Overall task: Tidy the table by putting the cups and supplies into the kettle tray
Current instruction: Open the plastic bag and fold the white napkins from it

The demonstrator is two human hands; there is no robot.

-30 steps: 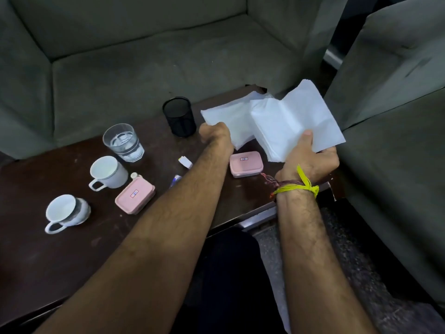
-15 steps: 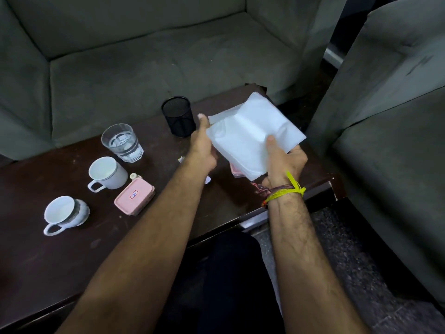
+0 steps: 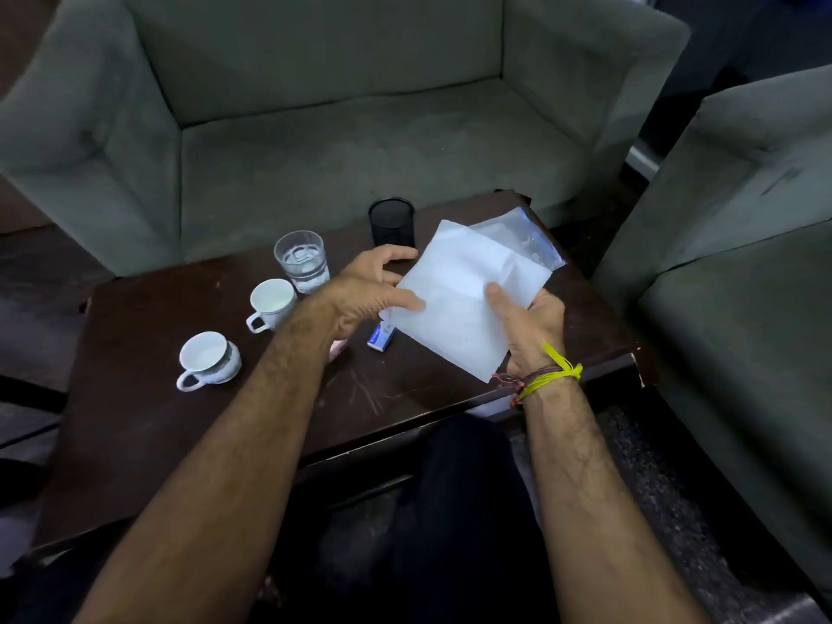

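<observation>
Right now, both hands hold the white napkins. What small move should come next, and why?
Probably lay the napkins flat on the table. Both the left hand and the right hand are busy with them, the cups still wait, and no tray is visible.
</observation>
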